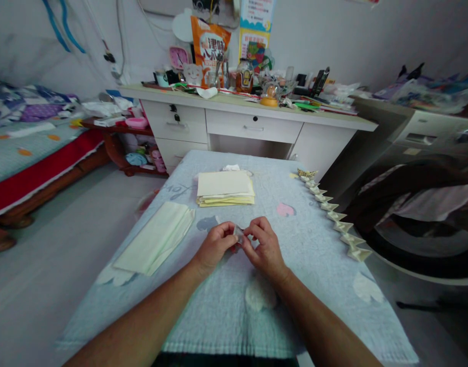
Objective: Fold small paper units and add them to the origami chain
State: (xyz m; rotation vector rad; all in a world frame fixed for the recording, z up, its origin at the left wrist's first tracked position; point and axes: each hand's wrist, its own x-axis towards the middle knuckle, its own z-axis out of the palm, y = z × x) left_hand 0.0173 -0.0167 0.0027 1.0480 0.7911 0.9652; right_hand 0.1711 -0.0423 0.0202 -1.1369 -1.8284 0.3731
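Note:
Between my two hands is a small folded piece of paper (238, 234), pale and partly covered by fingers. My left hand (218, 244) pinches its left side between thumb and fingers. On the other side, my right hand (265, 250) grips it with thumb and forefinger. Both hands are just above the cloth-covered table (303, 285). Beyond them lies a stack of cream and yellow paper sheets (224, 184). To the left rests a pile of long pale-green paper (153, 237). Along the right edge runs a row of folded paper pieces (335, 216), pointed in shape.
A white desk (253, 125) crowded with items stands behind the table, with an orange snack bag (209, 48) and a jar (244, 76) on it. At right is a washing machine (390, 153) with laundry in its door opening. A bed (39, 137) is at left.

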